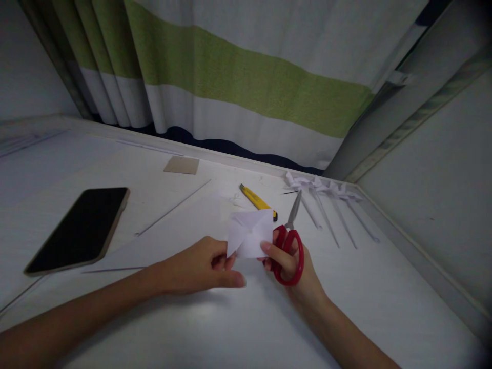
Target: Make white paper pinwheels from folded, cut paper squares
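A small square of white paper (253, 241), with cuts or creases running in towards its middle, is held up above the table. My right hand (284, 261) pinches its lower right part, thumb on top. Red-handled scissors (295, 266) hang on the fingers of that same hand, blades pointing up and away. At the paper's left edge is my left hand (200, 264), its fingers curled behind the lower left corner. The left thumb stretches out below, apart from the paper. Just beyond the paper lies a yellow utility knife (254, 198), partly hidden by it.
Several white paper pinwheels (332, 192) on thin sticks lie at the back right. A dark-screened phone (79, 230) rests on the left. A thin white stick (172, 207) and a greyish-brown card (182, 165) lie behind my left hand. A striped curtain (230, 66) hangs beyond the table's raised back edge.
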`<state>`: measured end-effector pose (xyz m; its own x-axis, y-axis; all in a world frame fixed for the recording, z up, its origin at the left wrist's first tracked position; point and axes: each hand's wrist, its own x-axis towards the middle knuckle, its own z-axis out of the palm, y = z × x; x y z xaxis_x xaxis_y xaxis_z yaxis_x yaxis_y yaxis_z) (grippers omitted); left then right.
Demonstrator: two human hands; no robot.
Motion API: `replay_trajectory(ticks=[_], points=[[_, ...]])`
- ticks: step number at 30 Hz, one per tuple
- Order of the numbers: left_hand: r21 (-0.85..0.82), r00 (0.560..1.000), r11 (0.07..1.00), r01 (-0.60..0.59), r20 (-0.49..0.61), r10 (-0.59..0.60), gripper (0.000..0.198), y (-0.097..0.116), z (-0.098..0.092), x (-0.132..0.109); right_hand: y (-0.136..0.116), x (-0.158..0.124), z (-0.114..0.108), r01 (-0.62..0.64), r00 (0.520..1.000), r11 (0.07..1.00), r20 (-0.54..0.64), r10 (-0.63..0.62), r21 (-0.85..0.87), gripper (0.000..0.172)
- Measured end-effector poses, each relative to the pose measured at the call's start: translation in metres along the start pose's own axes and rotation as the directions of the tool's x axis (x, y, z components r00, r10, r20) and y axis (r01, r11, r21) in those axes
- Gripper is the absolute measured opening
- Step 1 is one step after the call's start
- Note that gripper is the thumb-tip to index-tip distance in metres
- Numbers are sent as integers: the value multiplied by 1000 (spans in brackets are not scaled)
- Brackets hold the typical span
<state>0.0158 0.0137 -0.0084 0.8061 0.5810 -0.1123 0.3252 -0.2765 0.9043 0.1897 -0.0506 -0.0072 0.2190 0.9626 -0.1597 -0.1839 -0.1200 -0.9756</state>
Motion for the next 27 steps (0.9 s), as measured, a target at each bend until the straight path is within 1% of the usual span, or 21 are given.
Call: replay_trajectory(ticks=[2, 4, 7, 10, 12, 14, 16, 19, 21, 23, 25, 27], points=[[27, 998, 998, 60, 12, -60, 27, 5, 4, -1, 2, -3, 2, -4, 1000, 999, 18, 3, 36, 23], [-1, 997, 997, 78, 7, -78, 28, 8, 9, -2, 4, -5, 4, -3, 999, 999, 33, 1, 54, 22], [-126, 997, 989, 74, -13, -76, 26, 5, 14, -2, 6, -8, 6, -2, 1000, 998, 26, 0, 64, 22], [-280, 995, 956, 86, -25, -97, 30, -3, 15, 0, 7, -8, 8, -17, 999, 999, 37, 15, 39, 22], [-333, 990, 940, 79, -84, -113, 33, -7, 13, 1, 8, -9, 9, -26, 998, 999, 51, 24, 26, 24], [-344, 981, 937, 62, -150, -120, 34, -10, 11, 2, 8, -9, 10, -41, 998, 999, 53, 39, 25, 26], [-345, 980, 937, 60, -160, -121, 35, -11, 12, 2, 8, -9, 10, -59, 997, 998, 53, 58, 30, 28], [-340, 988, 937, 79, -97, -119, 36, -9, 16, 0, 9, -9, 10, -81, 994, 996, 76, 78, 36, 29], [-308, 990, 946, 101, -58, -125, 38, -6, 20, -2, 10, -9, 10, -87, 992, 996, 99, 84, 27, 29], [-267, 989, 956, 122, -52, -141, 41, -4, 21, -4, 13, -10, 9, -71, 990, 997, 120, 70, 4, 30], [-269, 985, 956, 120, -90, -149, 43, -2, 19, -5, 15, -11, 7, -39, 984, 999, 171, 42, -21, 32], [-321, 977, 943, 88, -155, -144, 44, -1, 15, -5, 18, -12, 5, -18, 967, 999, 252, 26, -33, 36]])
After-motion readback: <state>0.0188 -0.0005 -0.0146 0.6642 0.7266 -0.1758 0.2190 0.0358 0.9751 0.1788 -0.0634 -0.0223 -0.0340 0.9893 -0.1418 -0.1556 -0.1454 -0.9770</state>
